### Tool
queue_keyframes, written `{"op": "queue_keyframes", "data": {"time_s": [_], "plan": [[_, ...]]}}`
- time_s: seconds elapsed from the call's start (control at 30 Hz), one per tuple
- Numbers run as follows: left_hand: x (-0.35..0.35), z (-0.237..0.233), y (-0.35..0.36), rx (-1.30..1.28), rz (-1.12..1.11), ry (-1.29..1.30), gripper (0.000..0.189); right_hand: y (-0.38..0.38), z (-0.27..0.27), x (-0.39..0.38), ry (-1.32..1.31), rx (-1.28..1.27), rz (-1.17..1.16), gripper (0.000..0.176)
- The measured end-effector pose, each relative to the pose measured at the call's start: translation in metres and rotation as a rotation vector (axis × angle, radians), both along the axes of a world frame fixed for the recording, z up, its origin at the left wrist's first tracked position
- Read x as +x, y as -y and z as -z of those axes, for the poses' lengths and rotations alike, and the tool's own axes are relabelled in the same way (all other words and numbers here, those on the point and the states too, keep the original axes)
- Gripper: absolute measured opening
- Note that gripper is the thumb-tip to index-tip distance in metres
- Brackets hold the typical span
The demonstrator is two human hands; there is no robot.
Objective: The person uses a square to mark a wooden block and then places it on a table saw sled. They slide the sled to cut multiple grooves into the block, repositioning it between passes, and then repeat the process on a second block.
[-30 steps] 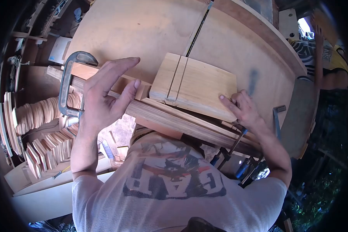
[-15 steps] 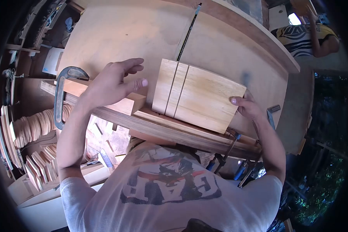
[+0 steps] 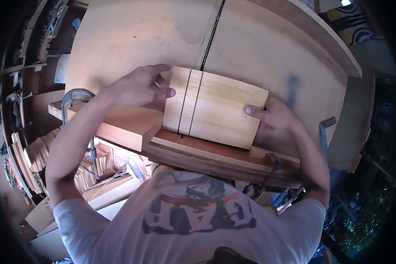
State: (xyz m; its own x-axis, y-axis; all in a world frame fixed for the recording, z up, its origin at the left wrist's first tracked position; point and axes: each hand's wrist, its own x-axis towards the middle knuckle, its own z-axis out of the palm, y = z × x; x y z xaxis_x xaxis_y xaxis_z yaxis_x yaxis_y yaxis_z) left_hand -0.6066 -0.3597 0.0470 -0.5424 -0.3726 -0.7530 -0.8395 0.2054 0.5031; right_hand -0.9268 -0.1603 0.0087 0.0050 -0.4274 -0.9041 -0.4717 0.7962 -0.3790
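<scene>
A pale wooden board [image 3: 226, 108] with two dark parallel grooves near its left end is tilted up, its lower edge by the wooden strip along the table's near side. My right hand [image 3: 275, 115] grips its right edge, thumb on the near face and fingers mostly hidden behind. At the left edge, my left hand [image 3: 147, 86] has its thumb against the board and its index finger at the upper corner. Left of the board lies a thick wooden block [image 3: 123, 123], with a metal clamp [image 3: 72, 99] at its far end.
A dark marked strip [image 3: 212, 39] runs across the worktable [image 3: 141, 44] behind the board. Another clamp [image 3: 273, 163] sits at the near edge, and a metal square [image 3: 325, 127] at the right. Stacked wooden pieces [image 3: 42, 152] stand lower left. Part of another person's patterned shirt [image 3: 350, 24] shows upper right.
The board has shifted slightly left with my right hand. My left hand, apart from it before with fingers spread, now meets its left edge. The camera view has moved as well.
</scene>
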Motion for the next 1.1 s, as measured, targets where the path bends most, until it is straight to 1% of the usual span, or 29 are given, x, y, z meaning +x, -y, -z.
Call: {"op": "queue_keyframes", "data": {"time_s": [0.03, 0.07, 0.13, 0.17, 0.23, 0.27, 0.3, 0.37, 0.4, 0.5, 0.53, 0.63, 0.7, 0.8, 0.9, 1.03, 1.1], "plan": [[0.001, 0.003, 0.006, 0.046, -0.035, -0.004, 0.082, -0.001, 0.006, -0.001, -0.035, -0.098, -0.096, 0.073], [-0.001, 0.006, 0.007, 0.024, -0.021, 0.004, 0.082, -0.008, 0.013, -0.003, -0.070, -0.191, -0.190, 0.078], [-0.006, 0.008, 0.009, -0.027, 0.016, 0.016, 0.083, -0.018, 0.019, -0.002, -0.253, -0.278, -0.388, 0.082], [-0.008, 0.011, 0.010, -0.013, 0.036, 0.010, 0.084, -0.023, 0.018, 0.000, -0.399, -0.262, -0.494, 0.081], [-0.013, 0.019, 0.013, 0.007, 0.070, -0.011, 0.085, -0.024, 0.007, -0.002, -0.568, -0.292, -0.435, 0.078], [-0.017, 0.020, 0.013, 0.033, 0.072, 0.001, 0.088, -0.021, -0.005, -0.005, -0.583, -0.336, -0.272, 0.076], [-0.016, 0.023, 0.015, 0.007, 0.106, -0.047, 0.088, -0.019, -0.008, -0.006, -0.595, -0.381, -0.111, 0.074], [-0.008, 0.031, 0.016, -0.032, 0.169, -0.137, 0.088, -0.029, 0.003, -0.006, -0.450, -0.458, -0.154, 0.078], [-0.009, 0.031, 0.015, -0.044, 0.159, -0.166, 0.089, -0.034, 0.009, -0.006, -0.379, -0.497, -0.171, 0.081], [-0.016, 0.030, 0.015, -0.006, 0.173, -0.202, 0.092, -0.042, 0.022, -0.002, -0.251, -0.474, 0.059, 0.082], [-0.015, 0.031, 0.016, -0.007, 0.186, -0.189, 0.094, -0.041, 0.020, 0.000, -0.279, -0.452, 0.071, 0.082], [-0.015, 0.032, 0.016, 0.008, 0.243, -0.127, 0.100, -0.045, 0.026, -0.003, -0.291, -0.545, 0.029, 0.080], [-0.019, 0.027, 0.016, 0.007, 0.278, -0.066, 0.103, -0.041, 0.023, -0.008, -0.297, -0.530, -0.010, 0.079], [-0.019, 0.030, 0.015, 0.073, 0.217, -0.119, 0.106, -0.035, 0.021, -0.013, -0.318, -0.537, -0.071, 0.079], [-0.020, 0.029, 0.018, 0.155, 0.175, -0.099, 0.107, -0.033, 0.021, -0.014, -0.337, -0.560, -0.108, 0.080], [-0.017, 0.028, 0.020, 0.130, 0.255, -0.035, 0.106, -0.033, 0.020, -0.013, -0.374, -0.601, -0.155, 0.080], [-0.017, 0.028, 0.020, 0.108, 0.281, -0.033, 0.106, -0.027, 0.010, -0.005, -0.451, -0.578, -0.174, 0.080]]}}
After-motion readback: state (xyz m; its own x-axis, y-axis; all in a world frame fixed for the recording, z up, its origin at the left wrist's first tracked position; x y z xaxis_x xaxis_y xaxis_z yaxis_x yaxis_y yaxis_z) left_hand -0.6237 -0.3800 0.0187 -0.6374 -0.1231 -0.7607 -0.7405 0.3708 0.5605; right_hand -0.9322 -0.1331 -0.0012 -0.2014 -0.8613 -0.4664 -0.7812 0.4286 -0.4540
